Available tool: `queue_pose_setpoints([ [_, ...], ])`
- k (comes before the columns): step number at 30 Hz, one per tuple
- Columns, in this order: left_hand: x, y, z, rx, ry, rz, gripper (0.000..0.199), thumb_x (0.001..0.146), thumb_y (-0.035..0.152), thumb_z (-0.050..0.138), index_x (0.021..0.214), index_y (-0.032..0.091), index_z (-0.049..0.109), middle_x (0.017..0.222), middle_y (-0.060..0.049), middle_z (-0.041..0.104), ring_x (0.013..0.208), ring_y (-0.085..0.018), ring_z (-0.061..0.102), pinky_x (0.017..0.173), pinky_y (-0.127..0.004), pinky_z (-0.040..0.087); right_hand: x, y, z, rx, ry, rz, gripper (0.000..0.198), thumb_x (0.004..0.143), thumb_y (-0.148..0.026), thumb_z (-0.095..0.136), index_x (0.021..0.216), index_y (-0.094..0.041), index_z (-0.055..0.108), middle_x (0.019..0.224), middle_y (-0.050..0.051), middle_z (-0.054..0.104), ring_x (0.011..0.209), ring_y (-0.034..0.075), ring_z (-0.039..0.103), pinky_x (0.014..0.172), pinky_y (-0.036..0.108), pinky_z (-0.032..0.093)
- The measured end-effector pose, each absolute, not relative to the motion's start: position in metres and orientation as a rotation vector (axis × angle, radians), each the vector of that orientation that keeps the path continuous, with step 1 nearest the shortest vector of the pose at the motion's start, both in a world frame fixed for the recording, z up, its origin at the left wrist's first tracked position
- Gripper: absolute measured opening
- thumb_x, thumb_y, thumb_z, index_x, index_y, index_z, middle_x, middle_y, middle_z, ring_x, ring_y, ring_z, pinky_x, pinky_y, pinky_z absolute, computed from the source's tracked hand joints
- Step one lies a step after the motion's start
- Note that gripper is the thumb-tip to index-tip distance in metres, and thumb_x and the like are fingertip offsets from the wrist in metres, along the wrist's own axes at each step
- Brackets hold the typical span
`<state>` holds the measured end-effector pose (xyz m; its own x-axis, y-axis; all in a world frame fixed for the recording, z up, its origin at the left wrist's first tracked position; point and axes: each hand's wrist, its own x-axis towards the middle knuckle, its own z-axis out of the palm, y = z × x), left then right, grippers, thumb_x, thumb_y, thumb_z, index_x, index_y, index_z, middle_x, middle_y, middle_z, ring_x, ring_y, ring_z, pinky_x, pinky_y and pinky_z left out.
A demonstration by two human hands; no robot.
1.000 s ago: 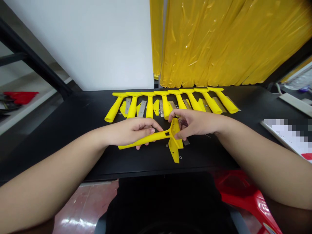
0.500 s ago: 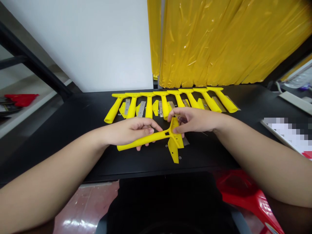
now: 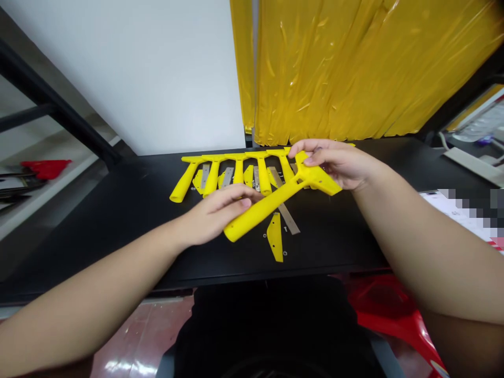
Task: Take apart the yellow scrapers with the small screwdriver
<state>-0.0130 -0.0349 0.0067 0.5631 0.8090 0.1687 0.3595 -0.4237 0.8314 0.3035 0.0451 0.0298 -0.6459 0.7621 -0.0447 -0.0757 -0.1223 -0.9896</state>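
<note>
A yellow plastic scraper handle (image 3: 263, 211) is raised above the black table, its round grip end toward me and its forked, wide head to the right. My right hand (image 3: 336, 160) grips that head, thumb on the near side, other fingers partly hidden behind it. Around the grip part, my left hand (image 3: 216, 212) has its thumb at the handle's edge and its fingers running behind, partly hidden. Below lie a yellow plate with holes (image 3: 275, 239), a thin metal blade (image 3: 289, 218), a small screw (image 3: 285, 229) and a nut (image 3: 285, 253).
Several more yellow handles (image 3: 185, 181) stand in a row along the back of the black table (image 3: 129, 220), with plates and metal blades between them. A white board (image 3: 157, 73) and yellow plastic sheeting (image 3: 334, 73) rise behind. A red object (image 3: 389, 299) is below right.
The handle has lifted and turned, its head moving up and right with my right hand. The blade and screw on the table now show. My left hand has shifted slightly along the grip.
</note>
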Motion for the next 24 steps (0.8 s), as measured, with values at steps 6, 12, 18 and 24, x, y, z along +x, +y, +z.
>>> queue_pose_setpoints([
  [6,0.014,-0.072,-0.01,2.404,1.005,0.658,0.047,0.112,0.044,0.046,0.148,0.018,0.059,0.154,-0.016,0.061,0.147,-0.032,0.056,0.127,-0.052,0.044,0.32,0.056,0.033,-0.685,-1.556,1.822,0.031,0.079,-0.013,0.068,0.109,-0.015,0.07,0.077,0.004,0.073,0.055,0.016,0.066,0.044,0.023,0.053],
  [12,0.041,-0.09,-0.024,2.678,1.075,0.312,0.076,0.107,0.051,0.056,0.169,0.014,0.034,0.177,-0.018,0.033,0.169,-0.038,0.02,0.137,-0.057,0.026,0.338,0.067,0.035,-0.605,-1.518,1.765,0.027,0.079,-0.016,0.068,0.106,-0.018,0.069,0.071,-0.001,0.068,0.045,0.01,0.057,0.035,0.016,0.04],
  [18,0.066,-0.075,-0.022,2.672,1.159,0.135,0.068,0.112,0.049,0.042,0.168,0.01,0.037,0.176,-0.02,0.035,0.17,-0.035,0.017,0.137,-0.056,0.023,0.343,0.071,0.03,-0.534,-1.535,1.787,0.028,0.083,-0.018,0.071,0.11,-0.018,0.067,0.072,-0.002,0.069,0.047,0.01,0.061,0.036,0.015,0.041],
  [24,0.059,-0.074,-0.022,2.693,1.113,0.058,0.061,0.114,0.043,0.038,0.167,0.013,0.042,0.176,-0.015,0.038,0.167,-0.033,0.026,0.137,-0.054,0.023,0.342,0.071,0.029,-0.492,-1.504,1.809,0.028,0.081,-0.016,0.071,0.109,-0.016,0.068,0.072,0.0,0.073,0.045,0.011,0.062,0.034,0.016,0.044],
])
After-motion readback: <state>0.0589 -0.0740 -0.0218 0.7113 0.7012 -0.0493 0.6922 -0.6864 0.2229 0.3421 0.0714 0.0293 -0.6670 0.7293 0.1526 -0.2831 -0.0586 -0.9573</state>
